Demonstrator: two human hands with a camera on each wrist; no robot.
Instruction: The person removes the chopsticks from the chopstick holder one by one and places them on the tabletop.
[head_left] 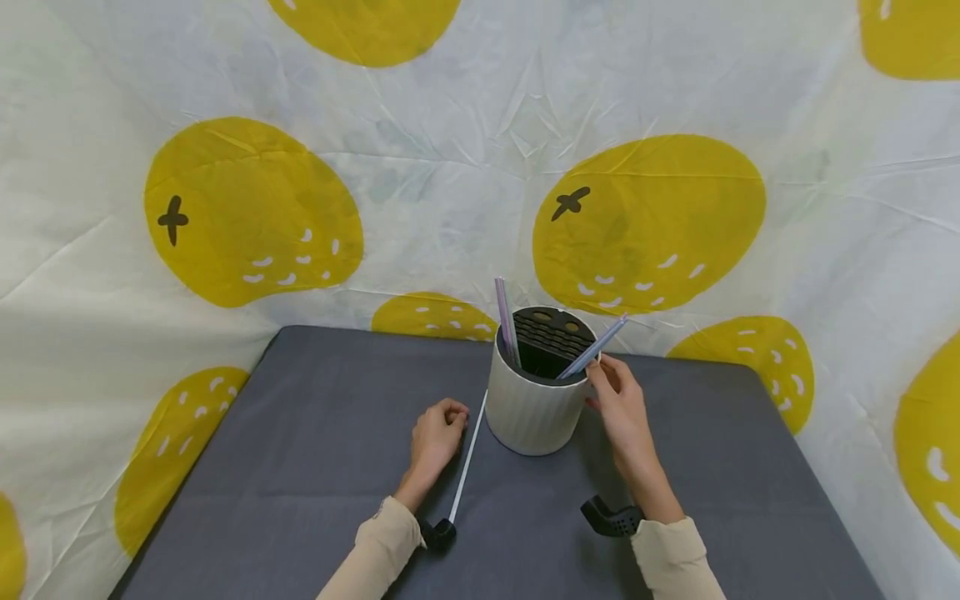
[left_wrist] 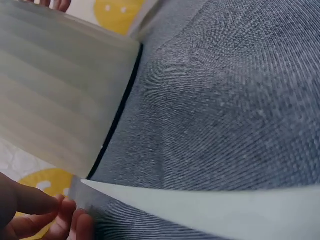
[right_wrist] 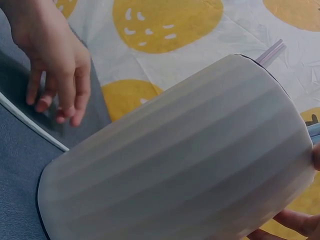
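A white ribbed utensil holder [head_left: 532,417] stands upright on the table, with a black slotted insert [head_left: 553,333] in its top. Purplish straws [head_left: 506,321] lean in its left side, and bluish straws [head_left: 597,347] slant out over its right rim. My right hand [head_left: 622,408] grips the holder's right rim, close beside the bluish straws. To the left of the holder, my left hand [head_left: 437,437] hangs loosely curled, holding nothing. Between that hand and the holder runs a thin white strip [head_left: 468,458]; in the left wrist view the same strip [left_wrist: 210,205] reaches the holder's base.
Dark grey cloth [head_left: 322,400] covers the table. Behind it hangs a white curtain [head_left: 450,208] printed with large yellow fruit, meeting the table's back edge just past the holder. Each wrist wears a black camera mount, such as the right one [head_left: 611,518].
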